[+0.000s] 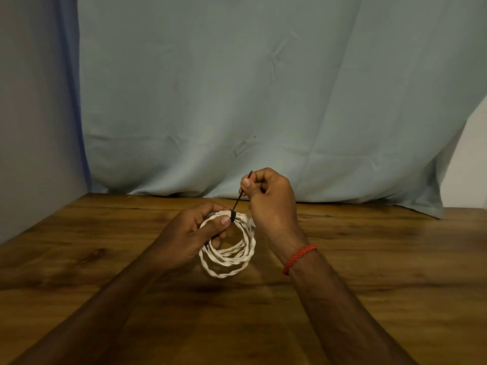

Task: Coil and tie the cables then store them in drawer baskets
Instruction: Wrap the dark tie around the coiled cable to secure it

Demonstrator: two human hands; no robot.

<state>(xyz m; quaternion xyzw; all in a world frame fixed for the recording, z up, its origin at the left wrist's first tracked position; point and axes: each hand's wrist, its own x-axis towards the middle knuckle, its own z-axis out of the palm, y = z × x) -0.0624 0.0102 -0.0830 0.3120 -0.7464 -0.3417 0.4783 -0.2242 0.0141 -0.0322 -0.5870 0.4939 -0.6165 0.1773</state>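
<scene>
Left hand (195, 233) gripping white braided cable coil (232, 256) at 10 o'clock; right hand (268, 196) pinching black zip tie (238, 201) tail at 12.

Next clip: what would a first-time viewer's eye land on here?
The white coiled cable at centre, held over the wooden table by the left hand. Next, the black tie around the coil's top, its tail pinched by the right hand. Also the red thread on the right wrist and the pale blue curtain behind.
</scene>
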